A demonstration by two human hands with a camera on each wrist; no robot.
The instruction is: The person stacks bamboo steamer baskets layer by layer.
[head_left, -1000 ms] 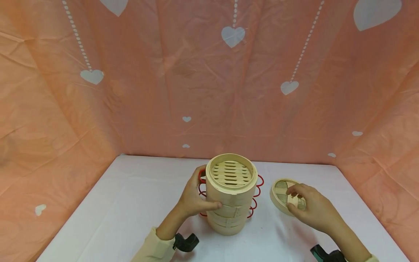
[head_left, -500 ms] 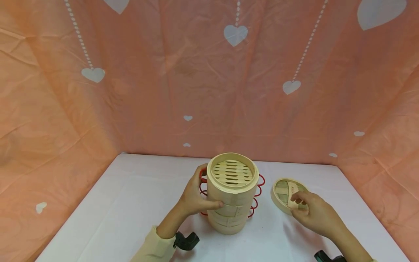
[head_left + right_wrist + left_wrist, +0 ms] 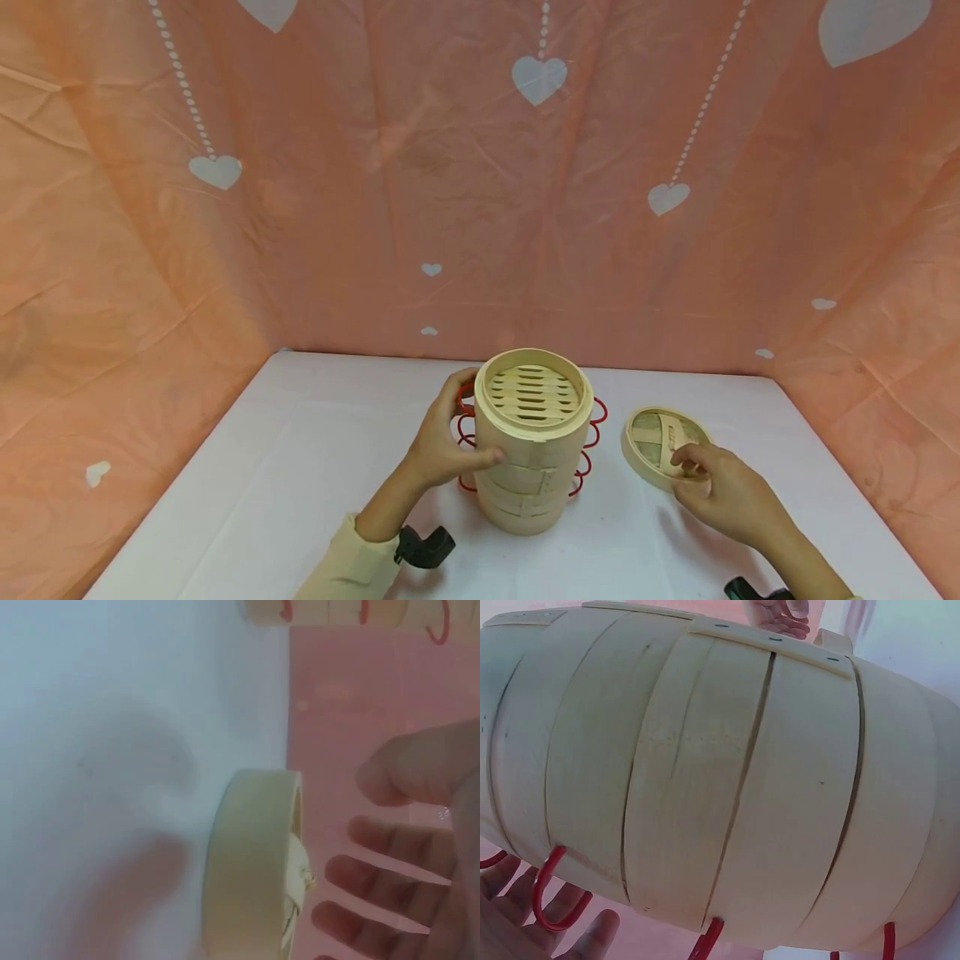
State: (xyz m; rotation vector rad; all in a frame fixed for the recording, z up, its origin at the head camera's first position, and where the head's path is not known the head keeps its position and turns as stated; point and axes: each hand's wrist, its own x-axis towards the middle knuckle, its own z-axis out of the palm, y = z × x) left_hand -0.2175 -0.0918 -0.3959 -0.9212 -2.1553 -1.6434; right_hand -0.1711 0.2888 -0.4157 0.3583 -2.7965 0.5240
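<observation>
A tall stack of bamboo steamer baskets (image 3: 528, 471), slatted on top, stands upright on the white table. Red loop handles (image 3: 595, 433) run down both its sides. At its left side is my left hand (image 3: 442, 442), thumb across the front and fingers partly hidden behind. The left wrist view shows these fingers (image 3: 521, 911) spread around a red loop, uncurled. To the right, the round woven steamer lid (image 3: 645, 462) lies with its crossing strap upward. Over its near right edge hovers my right hand (image 3: 731, 496); its fingers (image 3: 382, 881) are loosely bent and apart from the lid.
The white table (image 3: 300, 467) ends at an orange-pink cloth backdrop (image 3: 480, 208) printed with hearts, which also hangs at both sides. A black wrist mount (image 3: 423, 548) sits on the left wrist. Table surface shows between the steamer and the lid.
My right hand has drawn back from the lid's strap toward the lower right. The left thumb has shifted slightly up and left on the steamer's front. Steamer and lid stay put.
</observation>
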